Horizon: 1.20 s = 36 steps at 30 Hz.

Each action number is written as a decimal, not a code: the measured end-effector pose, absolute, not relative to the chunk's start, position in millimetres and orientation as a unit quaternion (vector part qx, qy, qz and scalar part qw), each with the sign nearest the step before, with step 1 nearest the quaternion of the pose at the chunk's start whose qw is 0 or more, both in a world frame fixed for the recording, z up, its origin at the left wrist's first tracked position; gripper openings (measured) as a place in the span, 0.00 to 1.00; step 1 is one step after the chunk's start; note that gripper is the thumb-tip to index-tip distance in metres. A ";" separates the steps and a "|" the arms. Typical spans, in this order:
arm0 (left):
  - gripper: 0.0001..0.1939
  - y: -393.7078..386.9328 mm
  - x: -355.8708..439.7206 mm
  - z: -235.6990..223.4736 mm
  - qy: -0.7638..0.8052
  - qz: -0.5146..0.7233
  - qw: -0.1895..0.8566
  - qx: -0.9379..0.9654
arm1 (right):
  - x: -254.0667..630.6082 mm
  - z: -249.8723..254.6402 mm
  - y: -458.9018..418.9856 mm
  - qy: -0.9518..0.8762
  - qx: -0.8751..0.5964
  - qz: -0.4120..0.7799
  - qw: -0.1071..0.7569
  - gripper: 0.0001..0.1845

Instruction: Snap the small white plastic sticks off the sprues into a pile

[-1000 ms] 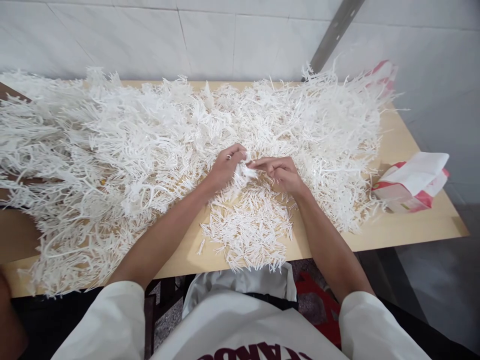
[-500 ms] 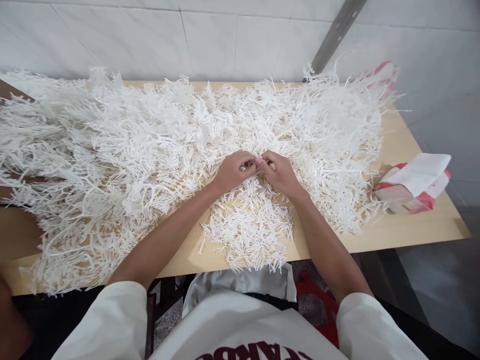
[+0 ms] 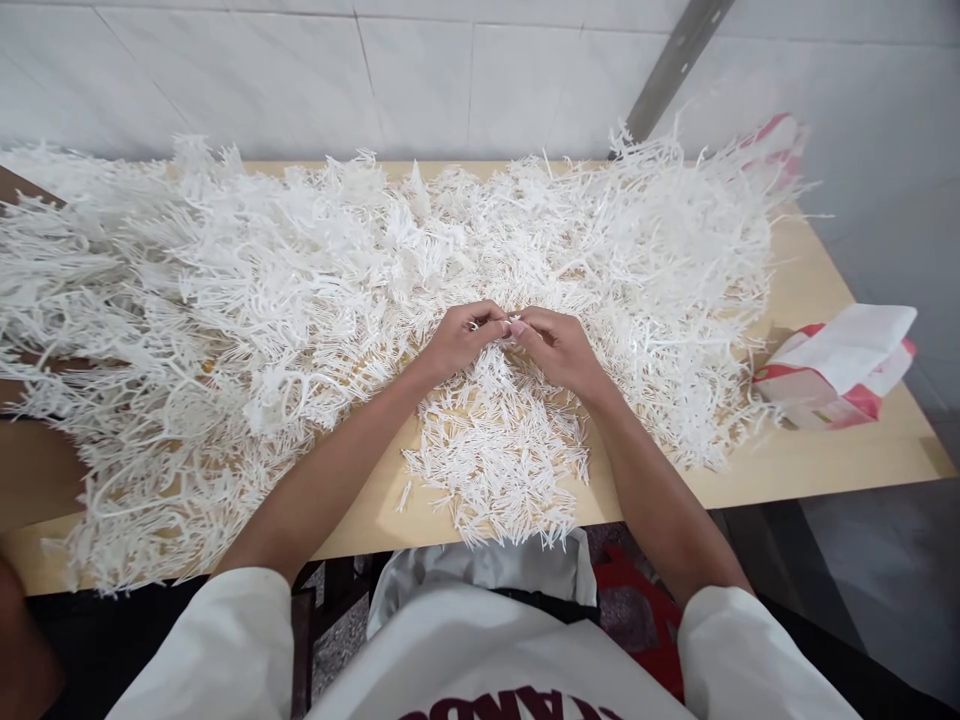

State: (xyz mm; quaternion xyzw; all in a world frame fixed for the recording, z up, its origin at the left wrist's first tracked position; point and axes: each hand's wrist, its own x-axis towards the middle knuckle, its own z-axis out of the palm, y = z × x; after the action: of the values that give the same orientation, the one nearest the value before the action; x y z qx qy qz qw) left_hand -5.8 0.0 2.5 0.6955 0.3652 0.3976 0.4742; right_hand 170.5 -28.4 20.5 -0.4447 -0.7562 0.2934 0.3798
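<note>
Fingertips almost meeting, my two hands work over the middle of the table. My left hand is closed in a pinch on a small white branched plastic piece. My right hand pinches at the same piece from the other side; the fingers hide most of it. Under and between my wrists lies a heap of short white plastic bits, reaching to the table's front edge. Around and beyond the hands spreads a thick mass of white branched plastic strands.
At the right end of the wooden table stands a red and white paper box with a white flap. Another person's arm reaches in from the left. A tiled wall and a metal post border the back.
My fingertips have shifted slightly, and my right fingers are curled closer in. The view has moved a little; the heaps look the same.
</note>
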 end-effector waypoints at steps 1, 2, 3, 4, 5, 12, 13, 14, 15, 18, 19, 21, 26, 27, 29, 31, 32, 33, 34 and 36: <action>0.09 1.0 -6.3 2.0 0.358 0.392 0.484 0.695 | 171.4 20.5 -28.6 -0.747 -0.440 0.315 0.386 0.15; 0.09 2.3 -6.8 1.4 0.357 0.394 0.494 0.688 | 172.1 21.2 -29.3 -0.739 -0.433 0.335 0.392 0.15; 0.08 4.1 -7.5 0.9 0.366 0.404 0.506 0.669 | 172.5 22.7 -30.4 -0.732 -0.422 0.358 0.396 0.14; 0.08 6.1 -8.4 0.6 0.383 0.423 0.517 0.638 | 172.5 25.0 -31.9 -0.726 -0.408 0.383 0.400 0.15; 0.08 8.3 -9.2 0.3 0.405 0.450 0.525 0.598 | 172.1 27.9 -33.6 -0.719 -0.391 0.408 0.405 0.15; 0.09 12.6 -11.3 -1.2 0.376 0.515 0.524 0.565 | 169.0 29.3 -31.2 -0.659 -0.460 0.390 0.449 0.17; 0.10 11.9 -11.1 -1.8 0.368 0.511 0.523 0.574 | 169.6 25.0 -28.8 -0.649 -0.482 0.376 0.453 0.16; 0.11 11.3 -10.9 -2.4 0.363 0.508 0.522 0.581 | 170.3 20.7 -26.5 -0.640 -0.497 0.369 0.455 0.17; 0.11 11.0 -10.8 -3.1 0.358 0.506 0.522 0.586 | 170.9 16.9 -24.7 -0.637 -0.507 0.364 0.453 0.17; 0.09 11.1 -10.7 -5.3 0.350 0.491 0.522 0.604 | 171.1 11.9 -23.1 -0.653 -0.518 0.326 0.446 0.18; 0.09 11.1 -10.5 -5.8 0.346 0.485 0.521 0.612 | 170.5 12.4 -23.7 -0.664 -0.516 0.307 0.445 0.18; 0.10 10.7 -9.7 -6.1 0.343 0.475 0.515 0.626 | 168.9 14.8 -25.2 -0.685 -0.506 0.280 0.443 0.19; 0.15 7.6 -7.4 -4.6 0.369 0.448 0.465 0.668 | 167.5 15.3 -25.1 -0.702 -0.515 0.243 0.427 0.18; 0.16 6.9 -7.2 -4.0 0.372 0.439 0.453 0.681 | 168.0 14.0 -24.5 -0.705 -0.517 0.240 0.421 0.18; 0.17 5.7 -7.1 -2.8 0.377 0.420 0.431 0.704 | 169.7 11.5 -23.2 -0.718 -0.516 0.238 0.400 0.18; 0.16 4.8 -7.0 -1.8 0.377 0.406 0.415 0.722 | 171.4 10.0 -22.4 -0.742 -0.510 0.232 0.367 0.19; 0.15 4.4 -7.0 -1.4 0.375 0.402 0.407 0.730 | 172.2 9.8 -22.4 -0.756 -0.505 0.228 0.348 0.19; 0.14 4.1 -7.0 -0.9 0.373 0.398 0.398 0.737 | 172.9 10.0 -22.5 -0.770 -0.497 0.224 0.333 0.20; 0.13 3.7 -6.9 -0.5 0.371 0.394 0.390 0.745 | 173.4 10.3 -22.8 -0.782 -0.487 0.219 0.322 0.20; 0.11 2.9 -6.5 0.1 0.371 0.387 0.372 0.758 | 174.1 11.3 -23.5 -0.804 -0.467 0.200 0.310 0.20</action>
State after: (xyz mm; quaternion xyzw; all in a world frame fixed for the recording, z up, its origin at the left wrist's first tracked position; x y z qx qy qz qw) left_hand -6.5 2.9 0.1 0.7578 0.3712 0.3871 0.3717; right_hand 174.1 -23.5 11.3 -0.4669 -0.8037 0.2000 0.3099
